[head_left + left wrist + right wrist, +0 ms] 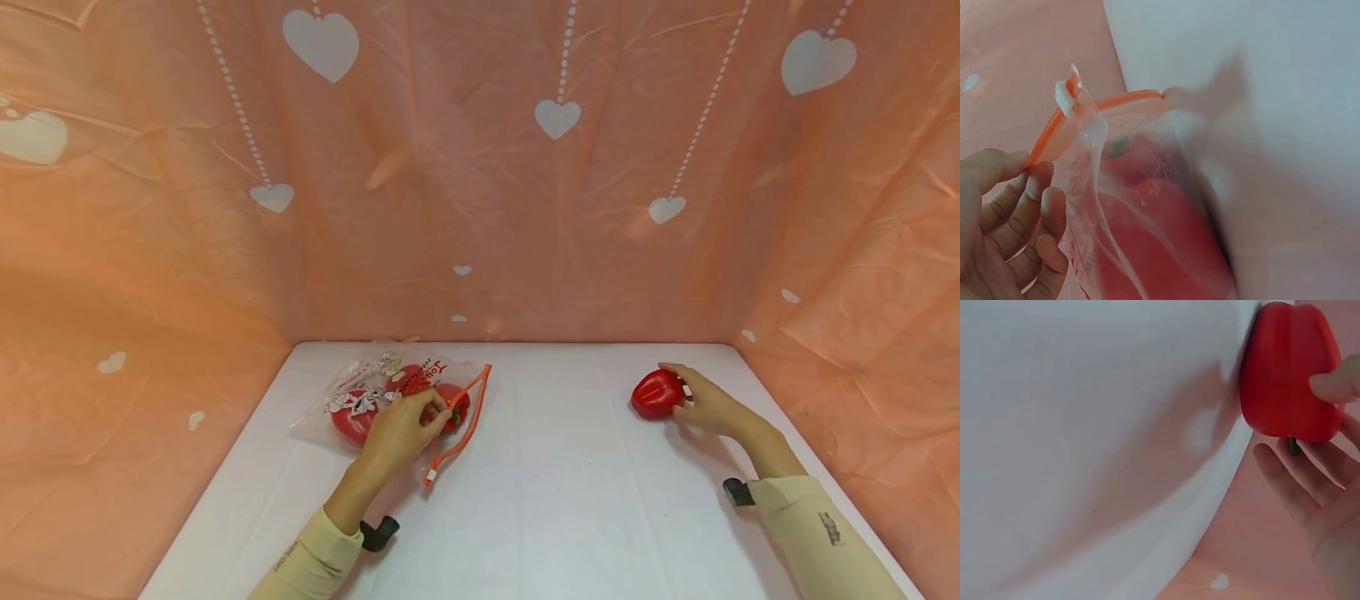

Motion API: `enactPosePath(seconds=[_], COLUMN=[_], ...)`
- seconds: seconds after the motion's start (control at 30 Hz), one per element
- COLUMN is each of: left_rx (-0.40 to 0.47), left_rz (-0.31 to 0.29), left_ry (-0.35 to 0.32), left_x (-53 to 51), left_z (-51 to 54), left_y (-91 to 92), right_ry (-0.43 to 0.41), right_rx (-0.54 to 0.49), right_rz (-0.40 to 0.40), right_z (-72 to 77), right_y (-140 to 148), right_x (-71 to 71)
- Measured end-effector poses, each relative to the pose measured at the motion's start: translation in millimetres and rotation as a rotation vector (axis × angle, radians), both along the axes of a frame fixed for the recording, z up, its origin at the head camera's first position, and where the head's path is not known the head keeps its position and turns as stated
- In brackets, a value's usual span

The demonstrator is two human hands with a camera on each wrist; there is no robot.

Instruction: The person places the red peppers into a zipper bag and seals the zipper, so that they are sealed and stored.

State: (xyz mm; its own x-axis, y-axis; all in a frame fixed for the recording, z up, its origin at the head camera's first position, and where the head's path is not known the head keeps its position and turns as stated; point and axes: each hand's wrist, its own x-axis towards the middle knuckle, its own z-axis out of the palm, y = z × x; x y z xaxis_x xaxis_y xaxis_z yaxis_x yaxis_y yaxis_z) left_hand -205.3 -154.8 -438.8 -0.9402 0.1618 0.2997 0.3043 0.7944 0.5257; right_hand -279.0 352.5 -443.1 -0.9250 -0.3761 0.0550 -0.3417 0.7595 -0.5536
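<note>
On the left of the white table lies a clear zip bag [311, 421] with printed cartoon figures and red bell peppers [351, 427] inside. Its orange zip edge [480, 408] stands apart as a loop, so the mouth gapes to the right. My left hand [401, 429] pinches that edge between thumb and forefinger; the other fingers curl loosely beside the bag in the left wrist view. A white slider [1063, 98] sits at one end of the zip. Toward the right, my right hand [708, 406] holds a single red bell pepper [655, 395], thumb on its side, green stem toward the palm.
The white table [555, 500] runs between the two hands. Orange curtains [510, 225] with white hearts enclose its back and both sides. A black wrist mount [378, 533] hangs below the left sleeve, another [738, 492] by the right sleeve.
</note>
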Motion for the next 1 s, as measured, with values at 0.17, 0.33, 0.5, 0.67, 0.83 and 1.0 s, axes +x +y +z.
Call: enactPosePath(seconds=[0.17,0.33,0.5,0.67,0.83,1.0], left_rx=[0.002,0.002,0.006,0.007,-0.004,0.000], left_rz=[-0.002,-0.002,0.002,0.007,0.004,0.006], left_ry=[0.004,0.004,-0.006,-0.006,0.010,-0.001], left_x=[-0.4,-0.2,-0.1,0.5,0.2,0.2], left_z=[-1.3,-1.8,-2.1,-2.1,-2.7,-1.5], left_y=[-0.3,-0.2,0.5,-0.1,-0.5,0.1], right_ry=[0.062,0.066,0.103,0.137,0.157,0.161], right_rx=[-0.012,-0.049,-0.100,-0.132,-0.142,-0.160], right_rz=[0.020,-0.005,-0.002,0.013,0.029,0.058], right_z=[0.1,-4.2,-10.3,-13.7,-17.5,-20.0], right_y=[-3,-7,-15,-29,-44,-58], right_x=[0.6,-0.8,-0.1,2.0,2.8,3.6])
